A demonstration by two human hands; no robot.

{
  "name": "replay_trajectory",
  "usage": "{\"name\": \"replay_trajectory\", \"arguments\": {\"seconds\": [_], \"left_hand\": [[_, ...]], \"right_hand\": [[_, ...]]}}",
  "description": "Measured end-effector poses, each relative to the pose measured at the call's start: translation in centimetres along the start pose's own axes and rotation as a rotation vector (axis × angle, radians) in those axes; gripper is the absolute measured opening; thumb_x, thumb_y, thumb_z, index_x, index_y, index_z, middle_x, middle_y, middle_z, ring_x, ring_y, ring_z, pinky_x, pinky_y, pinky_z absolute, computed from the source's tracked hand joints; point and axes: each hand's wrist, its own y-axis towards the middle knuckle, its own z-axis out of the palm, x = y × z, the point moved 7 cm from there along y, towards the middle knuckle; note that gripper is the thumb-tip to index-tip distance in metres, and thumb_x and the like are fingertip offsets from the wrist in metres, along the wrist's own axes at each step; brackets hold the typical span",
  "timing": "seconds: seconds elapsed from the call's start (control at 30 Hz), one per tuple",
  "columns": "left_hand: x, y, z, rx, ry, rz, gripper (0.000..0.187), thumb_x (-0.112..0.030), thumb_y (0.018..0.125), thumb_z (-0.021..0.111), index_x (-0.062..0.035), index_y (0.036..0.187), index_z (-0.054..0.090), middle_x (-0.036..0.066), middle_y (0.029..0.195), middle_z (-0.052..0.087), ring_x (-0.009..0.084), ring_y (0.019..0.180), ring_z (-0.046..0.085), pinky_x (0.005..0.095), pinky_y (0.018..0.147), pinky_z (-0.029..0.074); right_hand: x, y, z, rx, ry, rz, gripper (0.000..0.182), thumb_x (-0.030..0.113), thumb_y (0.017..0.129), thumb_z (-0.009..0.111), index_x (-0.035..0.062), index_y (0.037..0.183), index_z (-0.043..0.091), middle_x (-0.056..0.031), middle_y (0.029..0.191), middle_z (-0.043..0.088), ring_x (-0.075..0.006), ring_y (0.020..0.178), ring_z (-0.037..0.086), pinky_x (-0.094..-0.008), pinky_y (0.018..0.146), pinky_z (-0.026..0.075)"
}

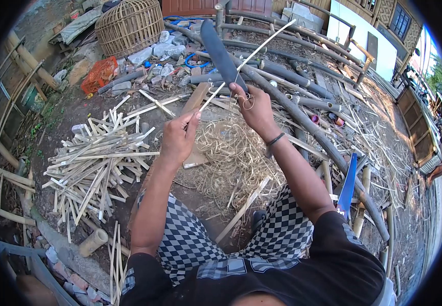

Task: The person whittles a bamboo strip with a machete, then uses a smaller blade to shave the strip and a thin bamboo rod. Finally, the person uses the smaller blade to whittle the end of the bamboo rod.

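Observation:
My left hand (176, 140) pinches the near end of a long, thin bamboo strip (267, 41), which slants up to the far right. In my right hand (258, 111) is a machete (217, 50), its broad dark blade pointing up and away to the left. Strip and blade cross just beyond my right thumb. Thin curled shavings hang at the right fingers. Below both hands lies a heap of bamboo shavings (231, 153) on the ground between my knees. The machete's handle is mostly hidden by my fingers.
A pile of split bamboo sticks (101, 166) lies at the left. Long bamboo poles (308, 122) run diagonally on the right, near a blue saw-like tool (348, 183). Farther back are an orange crate (100, 75), rubble and a woven bamboo cage (129, 29).

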Motion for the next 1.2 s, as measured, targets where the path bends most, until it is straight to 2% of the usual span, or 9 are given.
{"name": "replay_trajectory", "arguments": {"seconds": [0.2,0.23,0.33,0.57,0.63,0.67,0.87,0.93,1.2], "left_hand": [[0.4,0.1,0.2,0.011,-0.019,-0.141,0.033,-0.025,0.103,0.058,0.0028,0.117,0.069,0.023,0.102,0.073,0.0293,0.093,0.074,0.0363,0.081,0.055],[0.5,0.2,0.0,-0.025,-0.04,-0.087,0.033,-0.025,0.103,0.058,0.0032,0.116,0.069,0.022,0.098,0.074,0.0284,0.089,0.074,0.0363,0.08,0.054],[0.1,0.0,0.1,-0.091,-0.026,0.0,0.033,-0.026,0.103,0.058,0.0035,0.113,0.07,0.02,0.089,0.073,0.0267,0.079,0.072,0.0368,0.075,0.053],[0.8,-0.2,-0.4,-0.027,-0.088,-0.11,0.032,-0.028,0.102,0.059,0.0026,0.104,0.071,0.018,0.073,0.066,0.0233,0.062,0.06,0.0386,0.064,0.048],[0.6,-0.5,-0.8,0.067,0.027,-0.182,0.032,-0.027,0.103,0.059,0.0032,0.1,0.07,0.005,0.069,0.057,0.0062,0.067,0.048,0.0286,0.061,0.042],[0.4,-0.5,-1.0,0.071,0.025,-0.186,0.032,-0.027,0.103,0.059,0.0032,0.1,0.07,0.005,0.069,0.057,0.0062,0.067,0.048,0.0286,0.061,0.042],[-0.1,-0.5,-0.8,-0.027,0.208,0.112,0.028,-0.022,0.101,0.062,-0.0013,0.115,0.073,0.016,0.085,0.074,0.0136,0.07,0.066,0.0302,0.067,0.049],[-0.6,-0.6,-0.6,-0.112,0.068,0.156,0.024,-0.022,0.099,0.064,-0.0019,0.108,0.073,0.022,0.074,0.067,0.0376,0.067,0.067,0.0431,0.062,0.049],[-1.3,-0.4,-0.5,-0.05,0.153,0.104,0.025,-0.021,0.099,0.063,-0.0035,0.115,0.073,0.021,0.079,0.07,0.0317,0.067,0.068,0.0396,0.064,0.05]], "right_hand": [[1.0,-1.5,2.7,0.06,0.02,-0.106,0.058,0.052,0.098,0.059,-0.0044,0.087,0.069,-0.0269,0.071,0.063,-0.0452,0.068,0.064,-0.0481,0.065,0.049],[1.0,-1.0,2.2,0.047,-0.003,-0.128,0.057,0.053,0.099,0.059,-0.0025,0.093,0.071,-0.0211,0.065,0.062,-0.0315,0.058,0.061,-0.0428,0.061,0.047],[0.6,-1.0,1.8,0.042,0.085,0.005,0.056,0.052,0.099,0.058,-0.0021,0.095,0.071,-0.0242,0.067,0.062,-0.035,0.062,0.062,-0.0445,0.063,0.048],[1.3,-2.0,2.7,0.057,0.03,-0.187,0.057,0.054,0.097,0.06,-0.0015,0.098,0.072,-0.0252,0.073,0.066,-0.0435,0.071,0.066,-0.0477,0.065,0.05],[0.6,-0.5,-0.1,-0.018,0.038,-0.09,0.056,0.054,0.098,0.059,-0.0008,0.097,0.072,-0.0242,0.071,0.066,-0.0429,0.069,0.066,-0.0472,0.064,0.05],[-0.6,0.3,-1.7,-0.096,0.046,0.01,0.056,0.054,0.098,0.058,-0.0001,0.095,0.072,-0.0233,0.07,0.066,-0.0422,0.068,0.066,-0.0467,0.063,0.05],[-2.6,1.8,-5.5,-0.269,-0.117,0.086,0.058,0.055,0.099,0.056,-0.0003,0.093,0.071,-0.0237,0.067,0.064,-0.0445,0.068,0.066,-0.0469,0.063,0.05],[-1.2,0.1,-2.3,-0.18,-0.122,-0.063,0.058,0.056,0.099,0.056,0.0003,0.093,0.071,-0.025,0.07,0.065,-0.0469,0.073,0.066,-0.0493,0.066,0.051],[0.4,0.8,-3.6,-0.233,-0.039,-0.039,0.057,0.055,0.098,0.056,0.0007,0.097,0.071,-0.0251,0.069,0.065,-0.0466,0.071,0.065,-0.0537,0.066,0.05]]}}
